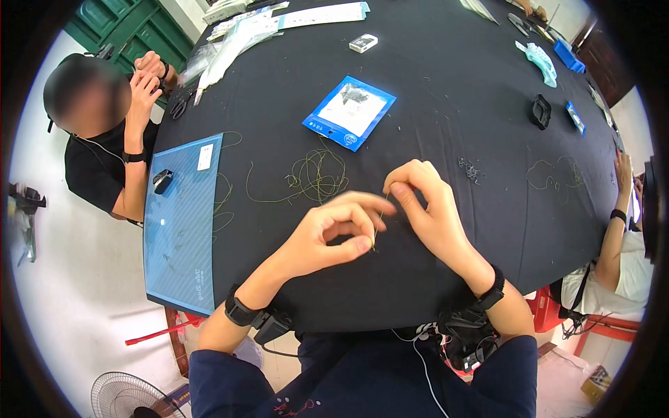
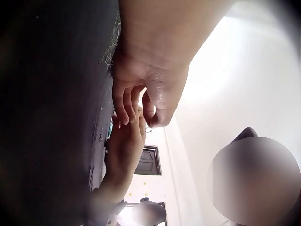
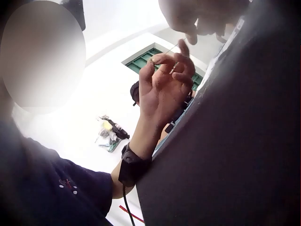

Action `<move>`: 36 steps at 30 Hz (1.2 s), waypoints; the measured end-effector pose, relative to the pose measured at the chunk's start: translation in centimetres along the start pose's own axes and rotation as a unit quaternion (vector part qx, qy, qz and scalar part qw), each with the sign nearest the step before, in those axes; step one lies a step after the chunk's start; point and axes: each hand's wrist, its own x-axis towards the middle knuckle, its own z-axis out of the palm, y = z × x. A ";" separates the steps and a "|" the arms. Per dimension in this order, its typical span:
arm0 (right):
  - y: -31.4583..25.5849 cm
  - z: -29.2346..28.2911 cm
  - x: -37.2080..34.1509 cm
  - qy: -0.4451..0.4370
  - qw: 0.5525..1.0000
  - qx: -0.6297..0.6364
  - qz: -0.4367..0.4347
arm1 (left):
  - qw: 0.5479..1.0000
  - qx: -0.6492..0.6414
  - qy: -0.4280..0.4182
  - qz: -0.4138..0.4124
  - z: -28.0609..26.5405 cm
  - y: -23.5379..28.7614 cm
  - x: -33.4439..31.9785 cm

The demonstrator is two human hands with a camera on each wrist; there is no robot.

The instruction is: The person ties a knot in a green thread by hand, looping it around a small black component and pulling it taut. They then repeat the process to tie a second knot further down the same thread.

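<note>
Between the two hands, above the black cloth, runs a thin green cord (image 1: pixel 378 224). My left hand (image 1: pixel 324 233) pinches its lower end between thumb and index finger, the other fingers spread and slightly blurred. Thumb and index finger of my right hand (image 1: pixel 428 209) pinch the cord higher up. In the right wrist view the cord (image 3: pixel 174 48) stretches from the left hand (image 3: pixel 165 87) to the right hand (image 3: pixel 204 14). The left wrist view has the left hand (image 2: pixel 150 80) in front of the right hand (image 2: pixel 126 146), the pinched cord hard to see there.
Beyond the hands lie a loose tangle of green cord (image 1: pixel 317 174) and a blue-and-white packet (image 1: pixel 352 111). A blue translucent folder (image 1: pixel 182 237) is at the left, dark scraps (image 1: pixel 471 171) at the right. One person sits at each side of the table.
</note>
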 end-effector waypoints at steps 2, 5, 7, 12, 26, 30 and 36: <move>0.0 0.1 0.0 -0.044 0.998 -0.004 -0.042 | 0.998 -0.027 -0.056 -0.034 -0.1 0.1 -0.2; 0.1 0.2 -0.3 -0.091 0.995 0.032 -0.038 | 0.994 0.034 -0.095 -0.038 0.2 0.1 -0.4; -0.3 0.6 -0.4 -0.073 0.989 0.125 0.025 | 0.989 0.095 -0.113 -0.015 0.3 0.1 -0.3; 0.6 0.1 -0.3 0.095 0.950 0.254 0.156 | 0.982 0.155 -0.095 0.043 1.1 0.3 -0.3; -1.5 1.3 -1.5 -0.125 0.953 0.245 0.129 | 0.872 0.379 0.218 0.221 0.4 0.1 -0.1; -1.3 1.4 -1.4 -0.083 0.962 0.241 0.095 | 0.865 0.393 0.211 0.228 0.4 0.1 -0.1; -1.4 1.2 -1.4 -0.082 0.968 0.225 0.075 | 0.872 0.388 0.194 0.227 0.6 0.3 -0.1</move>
